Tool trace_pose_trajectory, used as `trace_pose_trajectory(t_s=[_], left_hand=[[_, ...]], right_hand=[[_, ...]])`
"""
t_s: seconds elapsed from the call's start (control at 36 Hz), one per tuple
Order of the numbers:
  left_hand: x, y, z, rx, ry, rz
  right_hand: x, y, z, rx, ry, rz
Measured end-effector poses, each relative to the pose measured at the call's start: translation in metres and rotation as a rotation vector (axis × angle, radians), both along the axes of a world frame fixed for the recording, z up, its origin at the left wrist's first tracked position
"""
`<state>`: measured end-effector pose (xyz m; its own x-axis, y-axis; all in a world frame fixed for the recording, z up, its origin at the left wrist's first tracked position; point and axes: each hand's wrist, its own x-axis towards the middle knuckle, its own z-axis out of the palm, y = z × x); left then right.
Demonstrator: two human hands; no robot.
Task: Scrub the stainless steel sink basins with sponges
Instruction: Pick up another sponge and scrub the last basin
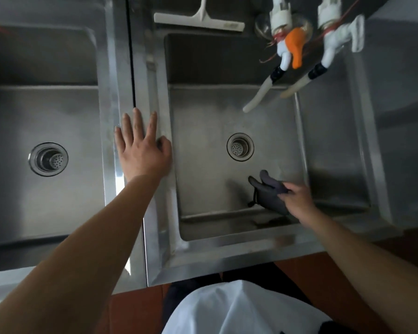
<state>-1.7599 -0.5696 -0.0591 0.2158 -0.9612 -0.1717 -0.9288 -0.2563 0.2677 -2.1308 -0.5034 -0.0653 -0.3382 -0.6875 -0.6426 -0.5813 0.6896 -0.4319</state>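
The right hand (297, 198) grips a dark, blurred thing (269, 192) low in the right basin (203, 121), near its front wall; whether it is a sponge or a cloth cannot be told, and the hand hides its near end. The left hand (143, 148) lies flat with fingers spread on the rim (152, 75) between the basins, thumb at the edge. The left basin (10, 121) is cut off at the frame's side, and floor around each drain (240, 147) lies bare, while two taps (299, 54) overhang the right basin's far corner.
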Motion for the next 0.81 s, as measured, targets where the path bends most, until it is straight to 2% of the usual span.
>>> trace_pose_trajectory(t_s=[0.06,0.11,0.22,0.28,0.33,0.39,0.44,0.53,0.64,0.72,0.81], left_hand=[[0.003,0.002,0.005,-0.007,0.057,-0.003],[0.003,0.007,0.014,-0.051,0.195,0.034],[-0.026,0.026,0.047,-0.251,0.456,0.032],[-0.058,0.043,0.069,-0.204,0.636,-0.016],[-0.094,0.063,0.084,-0.073,0.748,-0.126],[-0.131,0.081,0.084,0.022,0.700,-0.309],[-0.161,0.094,0.077,0.137,0.521,-0.422],[-0.185,0.099,0.066,0.174,0.306,-0.384],[-0.202,0.090,0.070,0.096,0.325,-0.254],[-0.219,0.083,0.079,0.197,0.392,-0.221],[-0.247,0.079,0.084,0.238,0.440,-0.197]], right_hand=[[0.017,0.000,0.015,-0.040,-0.144,-0.129],[0.031,-0.002,0.028,-0.046,-0.309,-0.274],[0.049,-0.009,0.045,-0.016,-0.557,-0.514],[0.056,-0.014,0.052,-0.010,-0.642,-0.582],[0.061,-0.020,0.057,-0.001,-0.687,-0.631],[0.066,-0.024,0.064,0.026,-0.712,-0.662],[0.067,-0.028,0.071,0.051,-0.704,-0.638],[0.058,-0.031,0.080,0.109,-0.720,-0.545],[0.019,-0.036,0.085,0.169,-0.741,-0.400],[-0.016,-0.037,0.086,0.167,-0.755,-0.266],[-0.035,-0.035,0.089,0.113,-0.738,-0.226]])
